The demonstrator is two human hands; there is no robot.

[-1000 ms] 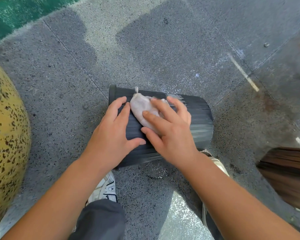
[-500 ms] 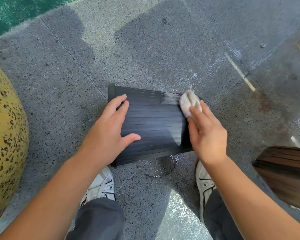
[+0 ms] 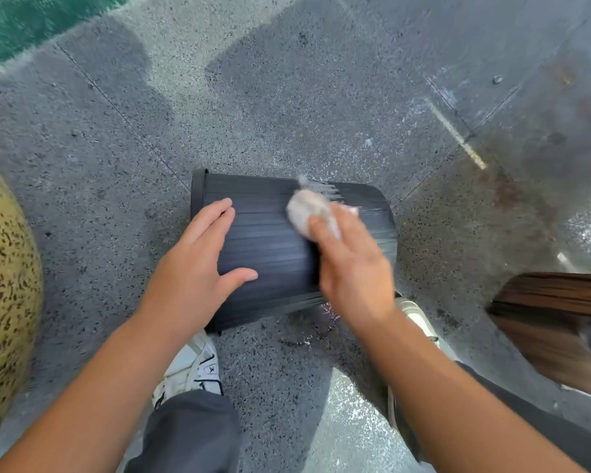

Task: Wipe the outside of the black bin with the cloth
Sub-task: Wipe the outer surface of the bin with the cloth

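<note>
A yellow speckled pot stands at far left. The black bin lies on its side on the pavement. The left hand rests flat on it, fingers straight. The right hand, blurred, presses the cloth against the bin's ribbed wall.
</note>
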